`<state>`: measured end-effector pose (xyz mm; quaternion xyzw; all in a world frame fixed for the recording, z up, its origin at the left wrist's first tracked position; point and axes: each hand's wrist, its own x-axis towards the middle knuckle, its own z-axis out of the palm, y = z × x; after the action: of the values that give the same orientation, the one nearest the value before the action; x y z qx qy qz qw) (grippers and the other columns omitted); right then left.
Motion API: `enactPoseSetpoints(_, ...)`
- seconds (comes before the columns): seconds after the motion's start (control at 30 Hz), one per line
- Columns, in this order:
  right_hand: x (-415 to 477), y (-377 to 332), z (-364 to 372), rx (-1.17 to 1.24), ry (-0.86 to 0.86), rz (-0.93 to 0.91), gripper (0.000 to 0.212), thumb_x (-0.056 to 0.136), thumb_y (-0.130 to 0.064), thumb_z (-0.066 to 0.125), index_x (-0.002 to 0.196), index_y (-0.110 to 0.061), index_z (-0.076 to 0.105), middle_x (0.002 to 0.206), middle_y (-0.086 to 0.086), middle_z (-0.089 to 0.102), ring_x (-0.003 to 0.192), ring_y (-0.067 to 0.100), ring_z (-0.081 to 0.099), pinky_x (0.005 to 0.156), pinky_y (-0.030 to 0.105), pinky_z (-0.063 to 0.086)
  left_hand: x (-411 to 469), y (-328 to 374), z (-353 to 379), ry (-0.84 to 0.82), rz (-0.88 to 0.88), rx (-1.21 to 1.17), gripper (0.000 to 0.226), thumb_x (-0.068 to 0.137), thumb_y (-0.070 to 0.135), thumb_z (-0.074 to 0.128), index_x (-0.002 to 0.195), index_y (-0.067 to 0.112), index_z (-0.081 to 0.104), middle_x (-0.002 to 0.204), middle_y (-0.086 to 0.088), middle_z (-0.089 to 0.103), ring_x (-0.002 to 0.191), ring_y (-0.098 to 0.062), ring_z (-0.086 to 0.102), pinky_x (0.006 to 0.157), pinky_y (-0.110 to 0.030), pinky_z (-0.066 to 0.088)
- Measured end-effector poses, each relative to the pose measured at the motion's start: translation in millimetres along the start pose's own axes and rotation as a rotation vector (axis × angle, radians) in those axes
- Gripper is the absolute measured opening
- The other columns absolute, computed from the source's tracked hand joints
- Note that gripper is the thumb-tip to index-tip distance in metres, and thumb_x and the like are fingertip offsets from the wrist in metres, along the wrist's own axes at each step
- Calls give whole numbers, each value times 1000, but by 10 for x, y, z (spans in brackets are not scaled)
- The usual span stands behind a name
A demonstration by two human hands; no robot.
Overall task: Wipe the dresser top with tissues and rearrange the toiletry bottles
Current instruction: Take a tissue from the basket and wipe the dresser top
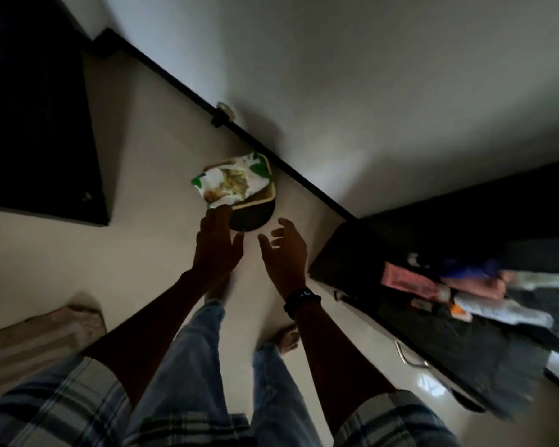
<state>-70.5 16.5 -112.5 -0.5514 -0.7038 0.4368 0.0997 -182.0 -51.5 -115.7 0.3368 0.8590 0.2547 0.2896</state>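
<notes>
A green and white packet (231, 181) lies across the top of a small dark bin (252, 214) on the pale floor by the wall. My left hand (215, 241) reaches down with its fingertips touching the packet's near edge; whether it grips the packet I cannot tell. My right hand (283, 250) hovers just right of the bin, fingers apart, holding nothing. The dark dresser top (352, 262) is at the right, blurred, with a pink tube (410, 283) and several other toiletry items on it.
A dark furniture block (39, 124) stands at the left. A black skirting strip (181, 85) runs along the wall. A cloth or mat (46, 337) lies at the lower left. White drawer fronts with a metal handle (407, 356) sit under the dresser top.
</notes>
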Motion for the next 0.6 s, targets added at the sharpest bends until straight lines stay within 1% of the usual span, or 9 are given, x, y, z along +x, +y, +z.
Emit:
enactPoseSetpoints(0.07,220,-151,119,-36,15,-67,40,87,-13,70,124,-1,58,107,16,68,94,28,67,84,37,56,165,-109,-122,0,-6,-8,56,86,10,62,135,-1,38,127,-22,46,115,-38,47,96,-47,40)
enactPoseSetpoints(0.13,571,-291,439,-96,39,-199,26,83,-2,71,107,4,66,97,20,71,88,36,69,80,41,59,461,-388,-221,11,-53,-36,57,86,11,63,136,3,38,128,-19,46,116,-36,47,96,-45,42)
enactPoseSetpoints(0.17,639,-311,408,-111,39,-209,22,83,-2,70,103,4,67,96,22,71,88,37,69,81,44,58,478,-357,-231,8,-35,-49,57,86,11,63,136,5,37,129,-18,45,117,-35,47,97,-45,42)
enactPoseSetpoints(0.2,795,-357,551,-133,1,-196,23,85,-6,69,105,4,67,101,22,71,93,37,68,86,45,57,598,-492,-236,8,-52,-60,57,86,11,63,137,6,37,131,-17,45,119,-34,46,99,-45,41)
enactPoseSetpoints(0.3,1143,-421,837,-157,-111,-77,36,91,-15,64,124,-1,61,120,18,66,109,31,64,98,41,49,828,-672,-211,-23,-68,-60,59,89,14,60,141,6,33,137,-17,41,126,-33,42,104,-45,38)
enactPoseSetpoints(0.37,1318,-410,984,-174,-169,-31,34,94,-16,61,125,-3,60,123,16,64,112,27,62,101,37,45,928,-724,-182,-39,-71,-65,61,90,15,59,143,5,30,140,-17,39,129,-32,41,105,-40,38)
enactPoseSetpoints(0.43,1521,-319,1253,-325,-212,-64,31,96,-15,55,125,-5,61,129,14,58,121,28,52,104,31,37,1076,-923,-89,-53,-100,-80,61,91,15,58,143,6,29,142,-16,38,130,-31,40,104,-37,36)
enactPoseSetpoints(0.5,1650,-211,1332,-509,-229,-95,30,96,-13,50,123,-8,62,136,16,49,127,31,43,106,35,37,1122,-966,-26,-63,-107,-98,60,91,16,58,143,7,29,142,-15,38,130,-29,40,103,-34,37)
enactPoseSetpoints(0.6,1839,-41,1498,-743,-214,-98,32,94,-11,48,122,-14,65,144,16,37,129,36,36,105,44,40,1213,-1084,99,-79,-122,-117,60,91,18,59,143,10,30,142,-13,38,129,-28,40,102,-33,37)
